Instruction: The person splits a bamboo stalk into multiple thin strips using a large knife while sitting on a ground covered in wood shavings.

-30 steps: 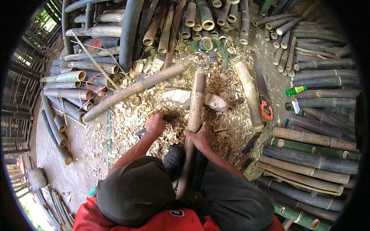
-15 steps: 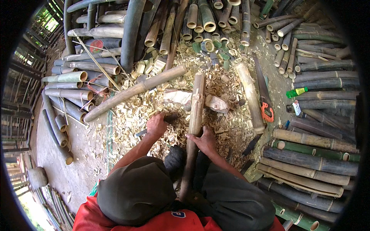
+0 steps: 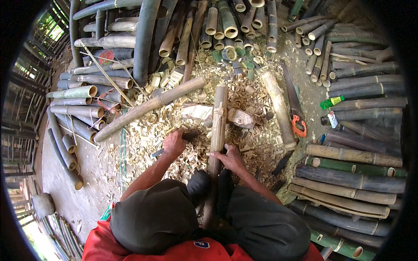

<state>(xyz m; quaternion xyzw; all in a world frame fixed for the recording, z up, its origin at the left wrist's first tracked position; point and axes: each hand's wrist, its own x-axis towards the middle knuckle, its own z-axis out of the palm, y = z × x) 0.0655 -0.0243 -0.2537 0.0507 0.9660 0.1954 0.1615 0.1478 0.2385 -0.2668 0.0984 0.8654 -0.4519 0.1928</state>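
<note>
A bamboo pole (image 3: pixel 219 114) runs away from between my legs, its far part lying across a pale, chopped log (image 3: pixel 198 112). On its right side, my right hand (image 3: pixel 231 159) grips it with the thumb laid over the top. My left hand (image 3: pixel 174 142) is a fist around a tool (image 3: pixel 190 135) with a wide dark end and a thin bluish-grey end. That tool stays apart from the pole, to its left, and its exact kind is unclear. Pale wood chips (image 3: pixel 183 163) lie under both hands.
Another bamboo pole (image 3: pixel 150 108) lies slanted at left. To the right are a pale stripped pole (image 3: pixel 278 111) and an orange-handled saw (image 3: pixel 298 124). Stacked bamboo (image 3: pixel 357 174) lines the right side, with a green bottle (image 3: pixel 332 102) on it. More bamboo (image 3: pixel 226 21) lies at the far side.
My view has shifted slightly. My left hand with the tool and my right hand on the bamboo pole keep nearly the same places.
</note>
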